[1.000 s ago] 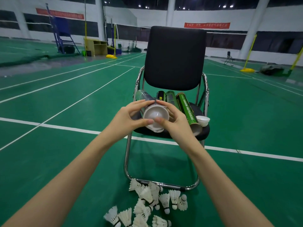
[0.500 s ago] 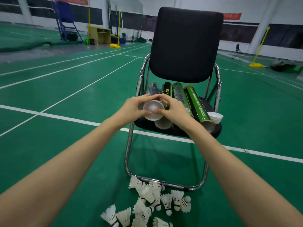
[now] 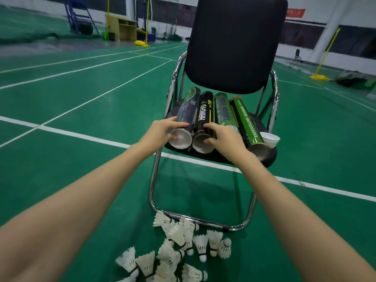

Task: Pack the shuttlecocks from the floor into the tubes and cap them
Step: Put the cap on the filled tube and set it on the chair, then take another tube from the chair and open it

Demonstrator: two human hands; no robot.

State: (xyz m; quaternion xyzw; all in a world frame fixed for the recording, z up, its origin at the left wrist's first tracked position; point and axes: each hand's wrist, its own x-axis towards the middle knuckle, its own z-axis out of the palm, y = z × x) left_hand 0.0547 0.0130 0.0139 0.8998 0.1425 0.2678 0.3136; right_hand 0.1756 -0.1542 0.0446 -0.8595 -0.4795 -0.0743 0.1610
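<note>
Four tubes lie side by side on the seat of a black chair [image 3: 234, 43], their near ends pointing toward the person: a dark tube [image 3: 186, 112] at the left, a black tube [image 3: 205, 117] printed HANGYU beside it and touching it, then a green-patterned tube [image 3: 223, 112], then a green tube [image 3: 245, 121] at the right that reaches the seat's front edge. A stack of white caps [image 3: 269, 139] sits at the seat's right front corner, just beside the green tube. The left hand [image 3: 162, 133] curls around the near end of the dark tube, thumb on its white capped end. The right hand [image 3: 222, 137] rests over the near end of the black tube, fingers curved on top and thumb at its rim. A heap of white shuttlecocks [image 3: 183, 247] lies on the green court floor [image 3: 81, 159] below, against the chair's chrome base rail and well apart from both hands. Open floor spreads to the left and right of the chair.
</note>
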